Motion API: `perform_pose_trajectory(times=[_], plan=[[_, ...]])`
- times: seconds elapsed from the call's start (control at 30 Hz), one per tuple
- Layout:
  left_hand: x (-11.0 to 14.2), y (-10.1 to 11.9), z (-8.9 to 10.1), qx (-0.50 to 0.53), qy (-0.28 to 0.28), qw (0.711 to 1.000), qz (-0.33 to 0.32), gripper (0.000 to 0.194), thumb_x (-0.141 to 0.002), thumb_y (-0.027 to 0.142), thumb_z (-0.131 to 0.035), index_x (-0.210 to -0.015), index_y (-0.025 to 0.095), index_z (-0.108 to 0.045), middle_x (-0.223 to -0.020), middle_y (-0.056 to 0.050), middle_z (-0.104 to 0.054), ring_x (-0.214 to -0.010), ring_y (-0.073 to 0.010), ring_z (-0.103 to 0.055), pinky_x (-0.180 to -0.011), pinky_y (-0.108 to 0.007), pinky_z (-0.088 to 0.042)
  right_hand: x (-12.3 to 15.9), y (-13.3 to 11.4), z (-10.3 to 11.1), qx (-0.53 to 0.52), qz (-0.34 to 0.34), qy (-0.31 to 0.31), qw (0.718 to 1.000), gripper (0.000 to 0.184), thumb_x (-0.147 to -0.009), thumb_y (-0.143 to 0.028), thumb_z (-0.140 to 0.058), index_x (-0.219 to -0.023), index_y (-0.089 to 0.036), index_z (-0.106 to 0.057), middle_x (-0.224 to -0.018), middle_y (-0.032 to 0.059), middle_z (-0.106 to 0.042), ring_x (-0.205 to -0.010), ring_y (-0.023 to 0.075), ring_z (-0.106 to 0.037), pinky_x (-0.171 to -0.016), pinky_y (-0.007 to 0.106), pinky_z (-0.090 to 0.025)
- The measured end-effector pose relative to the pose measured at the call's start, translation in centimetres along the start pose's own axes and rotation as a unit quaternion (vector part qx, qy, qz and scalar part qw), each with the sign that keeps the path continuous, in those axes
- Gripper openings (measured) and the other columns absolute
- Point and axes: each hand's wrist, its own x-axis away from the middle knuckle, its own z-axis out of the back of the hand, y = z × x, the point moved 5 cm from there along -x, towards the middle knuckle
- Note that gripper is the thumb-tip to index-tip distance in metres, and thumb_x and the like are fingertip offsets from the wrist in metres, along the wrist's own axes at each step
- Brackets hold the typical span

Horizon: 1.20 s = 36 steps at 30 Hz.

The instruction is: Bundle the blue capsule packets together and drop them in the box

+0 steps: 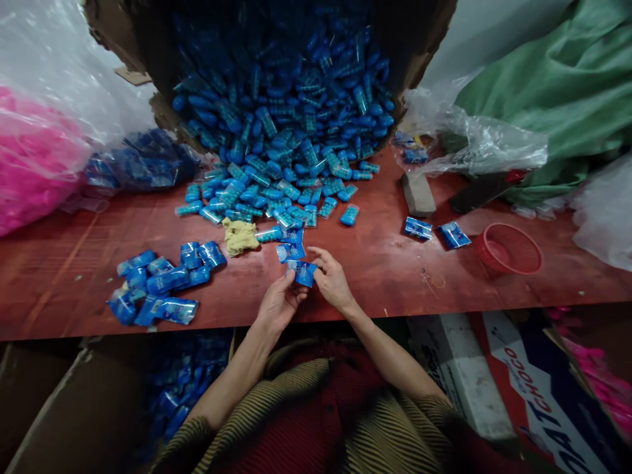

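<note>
A: What occupies the worktable?

B: A cardboard carton lies at the back, capsule-shaped tubes inside it and heaped before its mouth. A filled bag sits at far left.

A: And nearest the person?

B: The left hand and right hand meet above the front half, a wrapper between them, loose wrappers just beyond. A cloth lies left of those, wrapped packets farther left.

A: To the right?

B: A block, two packets before it, then a basket; fabric lies behind.

A: Below?

B: More packets at left, an "Oat Choco" carton at right.
</note>
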Motion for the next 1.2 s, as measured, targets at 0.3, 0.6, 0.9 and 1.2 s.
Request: perform_pose_trajectory(times=[0.3,0.6,0.9,1.2], plan=[[-0.1,-0.4,0.0,0.002,-0.007,1.000,-0.010,0.007,-0.077,0.019,-0.063,-0.076,0.011,-0.062,-0.059,-0.001,-0.063,-0.047,-0.0090,-0.057,-0.043,-0.018,-0.047,0.4,-0.6,-0.5,0.069,-0.013,-0.096,0.993,0.063,-0.075,-0.020,-0.053,-0.136,-0.023,-0.037,-0.083,-0.0021,-0.060,-0.072,0.0129,-0.055,-0.072,0.027,-0.044],[0.3,-0.3,-0.3,-0.035,-0.001,0.999,-0.026,0.010,-0.074,0.019,-0.066,-0.071,0.011,-0.061,-0.055,-0.002,-0.061,-0.046,-0.0099,-0.057,-0.041,-0.018,-0.045,-0.1,0.9,-0.5,-0.067,-0.067,-0.084,0.992,0.048,-0.075,-0.013,-0.044,-0.123,-0.019,-0.047,-0.067,-0.0035,-0.054,-0.057,0.0103,-0.050,-0.057,0.023,-0.043],[0.0,-0.6,0.4,0.031,0.044,0.998,0.038,0.007,-0.084,0.015,-0.055,-0.077,0.014,-0.058,-0.055,-0.001,-0.060,-0.044,-0.0092,-0.056,-0.040,-0.016,-0.045,-2.8,-1.7,3.0,0.089,-0.003,-0.307,0.948,0.039,-0.079,-0.026,-0.061,-0.117,-0.017,-0.056,-0.099,0.0030,-0.064,-0.087,0.0138,-0.059,-0.080,0.028,-0.047],[0.3,-0.2,0.7,0.072,0.080,0.993,0.042,0.016,-0.083,0.015,-0.056,-0.067,0.015,-0.057,-0.051,0.001,-0.054,-0.045,-0.0086,-0.053,-0.040,-0.016,-0.041,-10.7,0.6,9.8,0.408,-0.086,0.142,0.898,0.042,-0.085,-0.031,-0.058,-0.117,-0.005,-0.051,-0.113,0.0209,-0.050,-0.110,0.0281,-0.041,-0.087,0.044,-0.033]])
